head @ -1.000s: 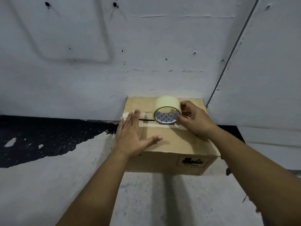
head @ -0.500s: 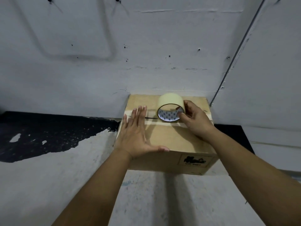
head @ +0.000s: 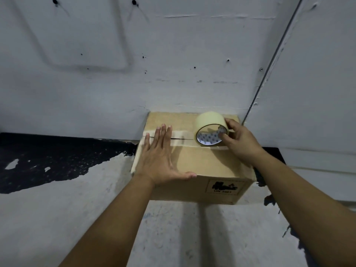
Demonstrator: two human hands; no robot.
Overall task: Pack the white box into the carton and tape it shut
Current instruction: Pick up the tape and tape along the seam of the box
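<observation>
We judge the task to be well into its closing stage. The carton (head: 194, 160) sits at the centre of the frame, pushed against the grey wall (head: 173, 64), with its top flaps folded down and meeting along a seam (head: 181, 139) that runs left to right across the lid. The white box is nowhere in view; since the flaps are shut, we take it to be inside already, though we cannot confirm that. Our left hand (head: 158, 158) lies flat on the left half of the lid, fingers straight and nearly together, thumb spread out along the near top edge, holding nothing and pressing the flaps down. Our right hand (head: 237, 143) is clamped on the tape roll (head: 211, 132), which stands on edge on the lid toward the upper right of the carton, the thumb hooked into its printed core and the other fingers wrapped over the outer rim. A pale strip of tape (head: 181, 134) already lies over the seam from the left edge up to the roll. What seems left, in our view, is to carry the strip over the remaining short stretch to the right edge, bring it down the side, cut or tear it free, and rub it flat. The dark gap visible under the strip suggests the flaps do not meet tightly there.
</observation>
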